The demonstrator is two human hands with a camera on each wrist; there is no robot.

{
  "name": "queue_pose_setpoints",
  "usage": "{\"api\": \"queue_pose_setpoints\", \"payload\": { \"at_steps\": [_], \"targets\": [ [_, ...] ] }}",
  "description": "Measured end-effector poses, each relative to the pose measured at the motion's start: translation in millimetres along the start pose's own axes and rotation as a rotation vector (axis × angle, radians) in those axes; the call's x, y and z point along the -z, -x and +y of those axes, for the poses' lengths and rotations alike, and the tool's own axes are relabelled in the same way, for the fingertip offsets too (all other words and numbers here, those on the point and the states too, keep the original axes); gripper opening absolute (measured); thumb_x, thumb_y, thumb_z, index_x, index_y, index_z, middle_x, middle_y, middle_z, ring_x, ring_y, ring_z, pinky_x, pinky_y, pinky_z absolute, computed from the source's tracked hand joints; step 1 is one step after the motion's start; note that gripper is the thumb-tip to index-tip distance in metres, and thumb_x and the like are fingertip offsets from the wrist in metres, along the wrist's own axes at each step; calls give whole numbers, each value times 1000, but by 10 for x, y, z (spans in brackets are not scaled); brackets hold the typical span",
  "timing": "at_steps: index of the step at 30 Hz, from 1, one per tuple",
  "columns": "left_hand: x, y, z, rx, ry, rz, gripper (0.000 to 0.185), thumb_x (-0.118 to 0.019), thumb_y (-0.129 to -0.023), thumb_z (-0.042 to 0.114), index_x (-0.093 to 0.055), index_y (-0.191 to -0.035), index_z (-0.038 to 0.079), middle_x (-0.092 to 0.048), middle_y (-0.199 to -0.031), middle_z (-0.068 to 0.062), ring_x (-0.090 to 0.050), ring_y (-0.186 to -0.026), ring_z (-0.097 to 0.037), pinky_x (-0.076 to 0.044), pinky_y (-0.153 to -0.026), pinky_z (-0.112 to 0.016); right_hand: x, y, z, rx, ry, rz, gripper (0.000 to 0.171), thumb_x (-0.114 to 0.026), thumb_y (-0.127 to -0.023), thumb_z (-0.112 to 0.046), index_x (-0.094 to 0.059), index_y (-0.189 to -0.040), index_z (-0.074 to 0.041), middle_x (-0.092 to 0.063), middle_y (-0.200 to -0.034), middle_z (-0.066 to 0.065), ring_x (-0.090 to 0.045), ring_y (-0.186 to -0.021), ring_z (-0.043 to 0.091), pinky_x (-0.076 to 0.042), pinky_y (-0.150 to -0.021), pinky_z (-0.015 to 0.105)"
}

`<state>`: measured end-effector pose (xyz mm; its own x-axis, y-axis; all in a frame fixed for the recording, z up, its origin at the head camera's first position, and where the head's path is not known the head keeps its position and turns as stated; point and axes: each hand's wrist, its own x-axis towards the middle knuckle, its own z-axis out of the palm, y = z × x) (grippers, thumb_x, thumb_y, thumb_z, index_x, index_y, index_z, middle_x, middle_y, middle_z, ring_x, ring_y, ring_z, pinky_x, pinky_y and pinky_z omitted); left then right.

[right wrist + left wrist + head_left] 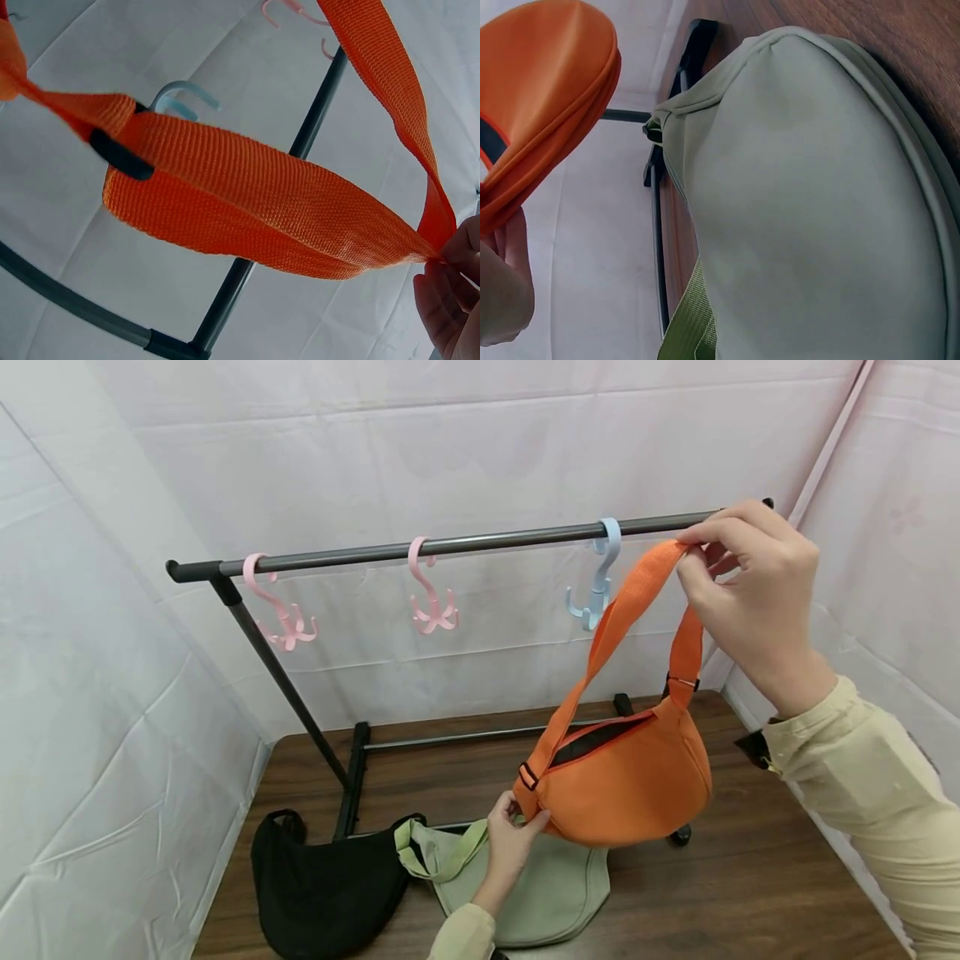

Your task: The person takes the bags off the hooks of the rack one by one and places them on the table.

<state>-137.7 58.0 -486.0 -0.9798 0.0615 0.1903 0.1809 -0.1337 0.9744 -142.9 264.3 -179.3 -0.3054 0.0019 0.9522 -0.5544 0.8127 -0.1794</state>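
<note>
An orange shoulder bag (pixel 626 781) hangs in the air before the rack, its top zip partly open on a dark inside. My right hand (pixel 757 585) pinches the top of its orange strap (pixel 255 191) just below the bar's right end. Down at the bag's lower left corner, my left hand (pixel 512 843) pinches the fabric between thumb and fingers. A blue four-pronged hook (pixel 597 585) hangs on the bar left of the strap, apart from it. Beneath the left hand lies a sage green bag (pixel 810 187) with a lighter green strap (pixel 450 864).
The dark metal rack's bar (pixel 502 539) runs across the view. Two pink hooks, one at the left (pixel 283 614) and one in the middle (pixel 432 597), hang from it. A black bag (pixel 322 893) lies at front left on the wooden table (pixel 750 877). White cloth walls (pixel 480 460) surround it.
</note>
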Motion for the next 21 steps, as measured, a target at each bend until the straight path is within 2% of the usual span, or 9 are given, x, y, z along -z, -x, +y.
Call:
{"api": "queue_pose_setpoints", "payload": {
  "at_steps": [5, 11, 13, 16, 18, 21],
  "targets": [
    [35, -28, -10, -34, 0, 55, 22, -70, -70, -9, -56, -86, -8, -60, -84, -12, -57, -76, -7, -49, -70, -26, 74, 39, 98, -50, 10, 30, 21, -49, -75, 4, -69, -76, 9, -58, -71, 12, -47, -63, -8, -40, -60, 5],
    [96, -67, 56, -78, 55, 83, 21, -68, -68, -14, -55, -84, -12, -59, -79, -5, -56, -72, -6, -49, -59, -19, 151, 106, 249, -91, 23, 50, 21, -49, -74, 3, -69, -76, 7, -54, -73, -16, -49, -63, -8, -40, -59, 4],
    [112, -77, 85, -102, 72, 73, 21, -67, -69, -15, -54, -84, -13, -57, -79, -2, -56, -72, -6, -49, -59, -17, 167, 118, 292, -92, 30, 47, 21, -49, -75, 3, -69, -77, 8, -56, -73, -13, -49, -64, -9, -40, -60, 4],
    [130, -86, 130, -152, 72, 40, 21, -66, -70, -16, -53, -86, -13, -55, -80, -3, -57, -72, -6, -50, -60, -17, 170, 124, 363, -87, 63, 31, 20, -50, -76, 2, -69, -78, 8, -61, -72, 4, -47, -66, -11, -39, -61, 2],
    [144, -89, 160, -194, 46, 15, 21, -66, -71, -15, -53, -87, -13, -56, -82, -7, -58, -72, -7, -51, -61, -19, 155, 136, 420, -95, 85, 15, 20, -50, -76, 2, -69, -79, 8, -61, -73, 14, -45, -66, -13, -38, -61, 2],
    [164, -80, 209, -269, -30, -14, 20, -66, -72, -14, -55, -88, -10, -58, -82, -14, -61, -72, -10, -53, -59, -23, 123, 182, 534, -125, 119, -18, 19, -51, -77, 3, -70, -80, 7, -61, -75, 16, -43, -67, -15, -35, -61, 1]
  ]
}}
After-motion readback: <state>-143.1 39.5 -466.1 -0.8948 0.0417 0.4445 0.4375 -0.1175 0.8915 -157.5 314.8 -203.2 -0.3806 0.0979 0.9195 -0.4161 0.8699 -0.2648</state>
